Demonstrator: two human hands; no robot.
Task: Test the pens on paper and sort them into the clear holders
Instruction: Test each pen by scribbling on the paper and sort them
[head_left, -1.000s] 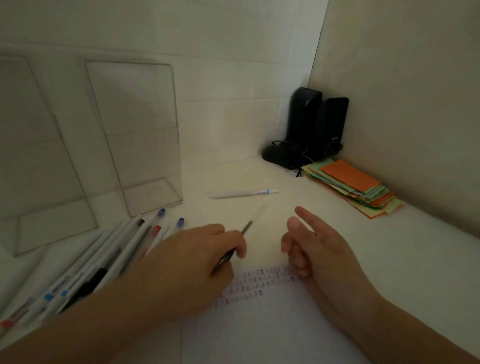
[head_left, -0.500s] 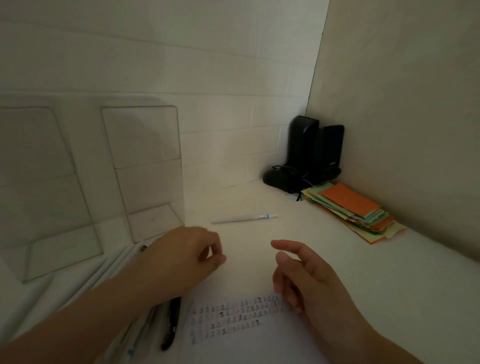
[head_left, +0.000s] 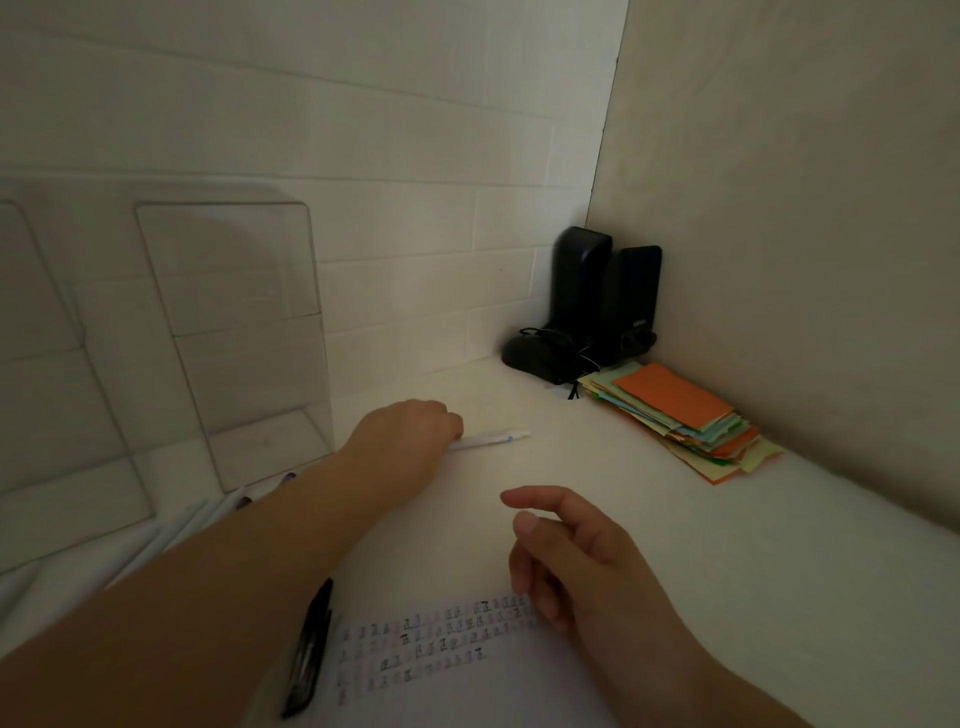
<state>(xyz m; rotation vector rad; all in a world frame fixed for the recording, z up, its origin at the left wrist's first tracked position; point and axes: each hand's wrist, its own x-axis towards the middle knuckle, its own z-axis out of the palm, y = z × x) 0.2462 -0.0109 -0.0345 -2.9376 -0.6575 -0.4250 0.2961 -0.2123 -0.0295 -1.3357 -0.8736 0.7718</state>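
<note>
Both tall clear acrylic holders (head_left: 234, 332) stand empty at left while the left hand (head_left: 410, 441) closes its grip on a white pen (head_left: 491, 439) at mid-frame, the right hand (head_left: 576, 561) hanging loosely curled and empty over the scribbled white paper (head_left: 431, 649), so sorting looks barely begun.

White pen (head_left: 491, 439) lies flat beyond scribbled paper (head_left: 436, 649); black pen (head_left: 309, 652) beside it.

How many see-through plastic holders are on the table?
2. One clear plastic holder stands at the back against the wall, just behind the left hand. The other clear plastic holder is farther left, partly cut off by the picture's edge.
</note>
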